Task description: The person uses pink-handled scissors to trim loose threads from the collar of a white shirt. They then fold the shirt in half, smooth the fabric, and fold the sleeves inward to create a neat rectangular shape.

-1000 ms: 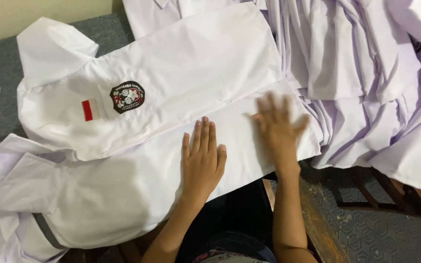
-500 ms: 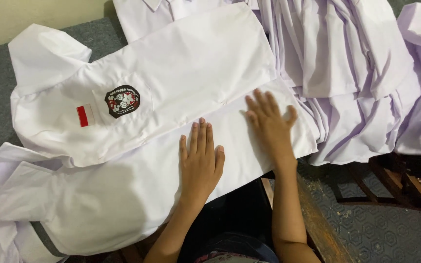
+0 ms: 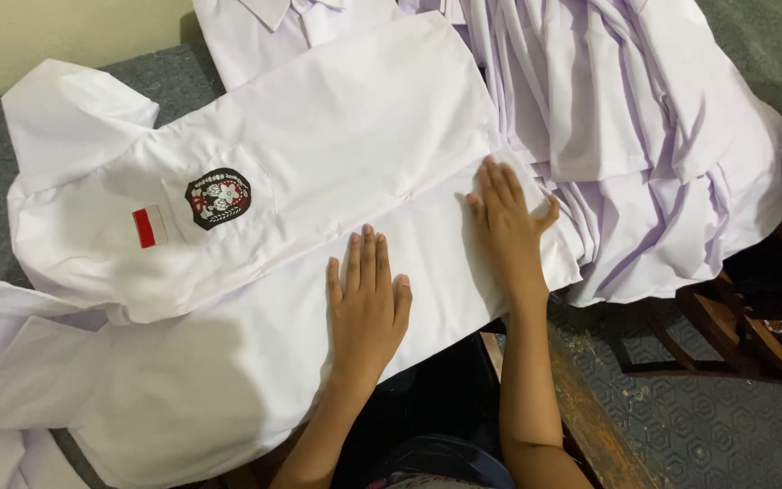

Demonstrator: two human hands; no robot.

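Head view. White shirt (image 3: 319, 181) lies flat across the middle of the grey surface (image 3: 165, 77), chest pocket side up, with a round dark badge (image 3: 219, 197) and a small red-and-white patch (image 3: 149, 225) on it. A second white shirt (image 3: 183, 389) lies under it at lower left; where one garment ends and the other begins along the lower hem is hard to make out.

Left hand (image 3: 368, 303): flat, palm down on the lower shirt panel, fingers together, holding nothing. Right hand (image 3: 507, 226): flat, palm down near the shirt's right edge, fingers slightly spread, thumb out toward the pile of white shirts (image 3: 644, 136) just beside it. Both palms hidden against the cloth.

Cut off: top of the pile and a collar at the upper frame edge; more white cloth at the left edge. Wooden frame (image 3: 744, 326) at lower right is dark, its form unclear.

Versus 0.5 s ago: both hands remain flat on the cloth in about the same spots; shirt layout unchanged; only slight camera shift.
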